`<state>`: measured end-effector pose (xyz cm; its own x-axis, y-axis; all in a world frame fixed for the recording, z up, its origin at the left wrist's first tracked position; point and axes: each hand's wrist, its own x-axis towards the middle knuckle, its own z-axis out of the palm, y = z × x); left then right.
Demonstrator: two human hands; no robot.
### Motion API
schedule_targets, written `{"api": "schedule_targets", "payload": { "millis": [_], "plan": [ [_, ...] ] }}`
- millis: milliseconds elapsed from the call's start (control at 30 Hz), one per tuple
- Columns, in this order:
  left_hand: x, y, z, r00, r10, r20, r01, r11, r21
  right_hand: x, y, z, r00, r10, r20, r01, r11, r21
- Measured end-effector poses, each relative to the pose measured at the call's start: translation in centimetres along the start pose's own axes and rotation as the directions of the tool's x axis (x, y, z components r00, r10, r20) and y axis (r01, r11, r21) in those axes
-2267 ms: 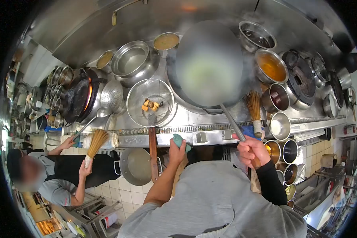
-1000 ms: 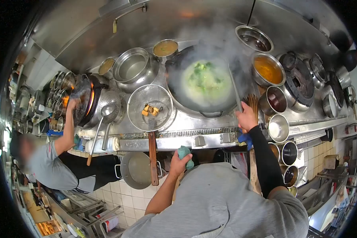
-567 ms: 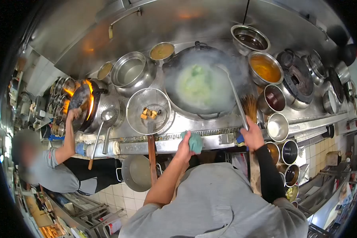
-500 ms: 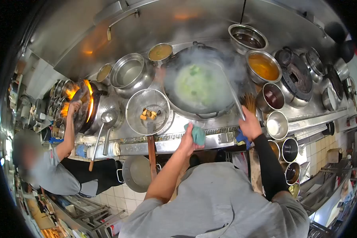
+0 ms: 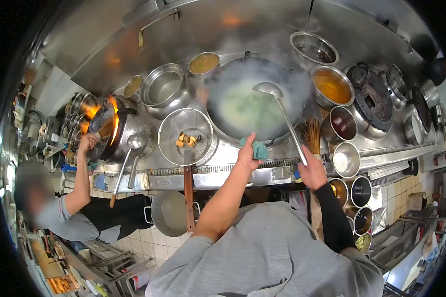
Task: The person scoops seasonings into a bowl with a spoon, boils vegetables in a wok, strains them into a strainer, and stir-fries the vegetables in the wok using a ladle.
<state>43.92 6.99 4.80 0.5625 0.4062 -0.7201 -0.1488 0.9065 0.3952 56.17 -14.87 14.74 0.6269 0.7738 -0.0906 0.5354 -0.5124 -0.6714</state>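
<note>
Steam rises from a large wok [image 5: 228, 129] at the centre, which holds pale green food [image 5: 248, 106], blurred by the steam. My left hand [image 5: 249, 154] is closed on a green cloth [image 5: 260, 150] close to the wok's near handle. In my right hand [image 5: 312, 171] is the handle of a metal ladle [image 5: 268, 89], whose bowl is above the right part of the wok. A wire strainer [image 5: 171, 148] with small brown and yellow pieces [image 5: 186, 139] lies left of the wok. Right of the wok stands a bamboo brush [image 5: 310, 133].
A co-worker [image 5: 69, 218] at the left holds a pan over flames [image 5: 115, 123]. Bowls of orange liquid [image 5: 332, 88] and dark red sauce [image 5: 343, 123] stand at the right. A large pot [image 5: 161, 213] is below the counter's front edge; a burner [image 5: 374, 96] is farther right.
The wok has come down from its raised position onto the stove. My left hand with the cloth has moved forward to the wok's near rim. The ladle's bowl has risen out of the steam.
</note>
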Motion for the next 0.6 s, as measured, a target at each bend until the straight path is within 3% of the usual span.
{"api": "schedule_targets", "payload": {
  "millis": [67, 100, 167, 267, 333, 400, 500, 600],
  "plan": [
    [-0.7, 0.9, 1.0, 0.999, -0.046, -0.020, 0.046, 0.999, 0.017, -2.9, 2.3, -0.1, 0.943, -0.288, -0.166, 0.300, 0.953, 0.050],
    [-1.0, 1.1, 1.4, 0.997, -0.069, -0.031, 0.070, 0.997, 0.027, -4.5, 1.5, -1.2, 0.994, -0.107, -0.029, 0.110, 0.972, 0.205],
    [0.6, 0.6, 0.7, 0.998, -0.052, 0.021, 0.051, 0.998, 0.041, -7.4, -1.5, -4.7, 0.930, 0.205, 0.306, -0.323, 0.853, 0.410],
    [3.7, -0.6, -1.0, 0.999, -0.009, 0.039, 0.007, 0.999, 0.040, -7.7, -1.5, -4.5, 0.903, 0.166, 0.397, -0.356, 0.806, 0.472],
    [4.0, -1.2, -1.2, 1.000, 0.017, 0.022, -0.019, 0.999, 0.049, -5.5, -0.1, -1.9, 0.938, 0.076, 0.337, -0.239, 0.847, 0.475],
    [3.6, -1.0, -1.0, 0.999, 0.045, -0.006, -0.044, 0.996, 0.073, -3.2, 0.6, -0.2, 0.940, 0.096, 0.329, -0.257, 0.832, 0.491],
    [3.1, 0.0, -1.6, 0.996, -0.039, 0.085, 0.033, 0.998, 0.062, -2.0, 0.7, 0.8, 0.954, 0.154, 0.256, -0.284, 0.734, 0.617],
    [2.7, 0.2, -0.9, 0.998, -0.058, 0.030, 0.056, 0.997, 0.055, -2.5, 0.8, -0.7, 0.957, 0.227, 0.180, -0.289, 0.699, 0.655]
  ]
}}
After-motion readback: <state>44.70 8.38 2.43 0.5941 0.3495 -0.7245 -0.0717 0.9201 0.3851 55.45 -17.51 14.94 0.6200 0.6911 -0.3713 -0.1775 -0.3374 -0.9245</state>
